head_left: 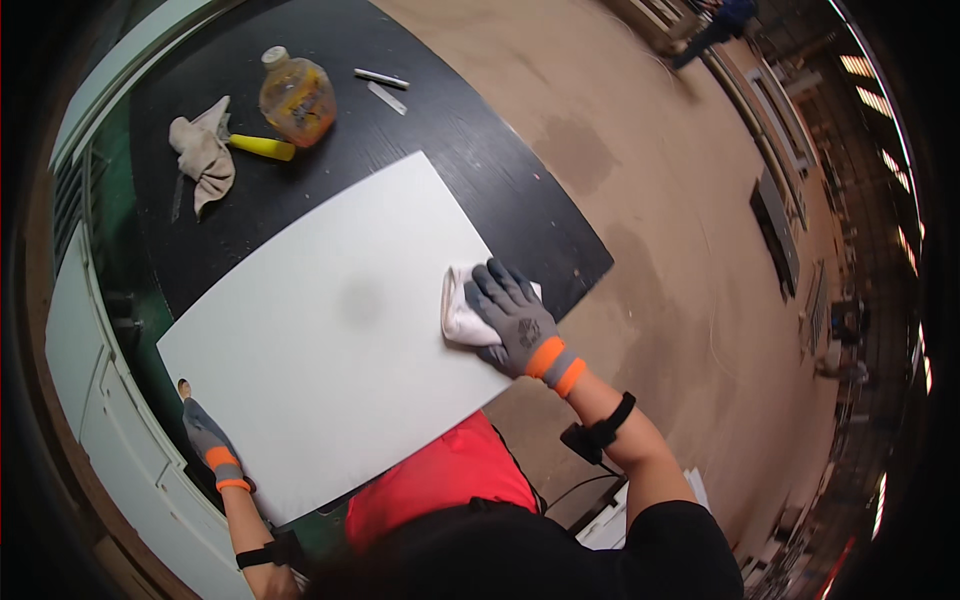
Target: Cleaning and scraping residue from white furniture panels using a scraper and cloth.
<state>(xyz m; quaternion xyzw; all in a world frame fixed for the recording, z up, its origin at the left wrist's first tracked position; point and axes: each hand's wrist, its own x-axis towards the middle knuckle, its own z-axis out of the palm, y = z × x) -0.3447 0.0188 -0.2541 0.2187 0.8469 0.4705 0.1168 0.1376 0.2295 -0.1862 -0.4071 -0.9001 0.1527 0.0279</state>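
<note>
Fingers (pixel 496 284) of the gloved right hand (pixel 520 326) lie slightly apart, flat over a folded white cloth (pixel 460 308), not clamped, right of centre! Beneath it, the white panel (pixel 330 400) fills the middle of the frame, lying over the black table (pixel 480 170). Down at lower left, the gloved left hand (pixel 208 435) meets the panel's edge beside a small hole (pixel 184 388); its grip I can't tell. Wiping looks like the step in hand; the next stroke calls for even pressure and a steady panel.
</note>
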